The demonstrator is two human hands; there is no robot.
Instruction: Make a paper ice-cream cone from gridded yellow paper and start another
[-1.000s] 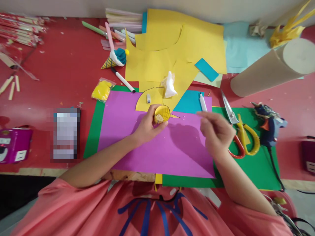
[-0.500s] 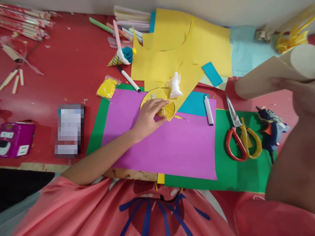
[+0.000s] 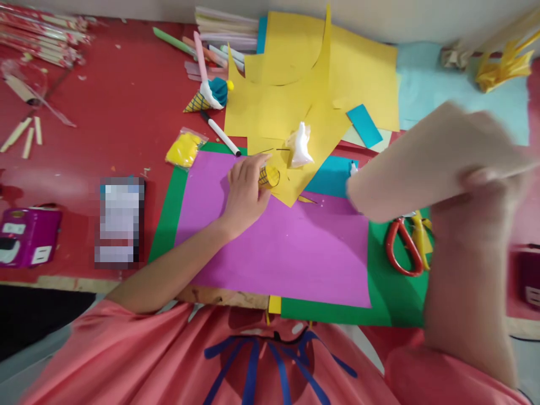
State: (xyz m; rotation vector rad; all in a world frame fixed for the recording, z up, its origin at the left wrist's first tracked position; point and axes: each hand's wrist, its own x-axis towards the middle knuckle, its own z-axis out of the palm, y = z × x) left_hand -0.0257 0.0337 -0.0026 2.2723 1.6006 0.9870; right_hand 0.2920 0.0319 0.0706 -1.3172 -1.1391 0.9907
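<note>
Left hand curls round the gridded yellow paper roll (image 3: pixel 270 176), seemingly steadying it; right hand (image 3: pixel 485 188) clasps the cardboard tube (image 3: pixel 411 163) near one end, the other slanting toward the left hand (image 3: pixel 246 192).

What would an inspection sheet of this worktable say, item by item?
Surface: red table, purple sheet overlapping a green one.
Job's things: grid-marked yellow roll; beige tube, tilted.
Clutter: scissors partly hidden, bag of yellow material, yellow paper.
Hands: left holds the yellow roll; right, blurred, grips the tube.
Cables: dark cord-like strand, lower right; type unclear.
Surroundings: pale wall behind.
</note>
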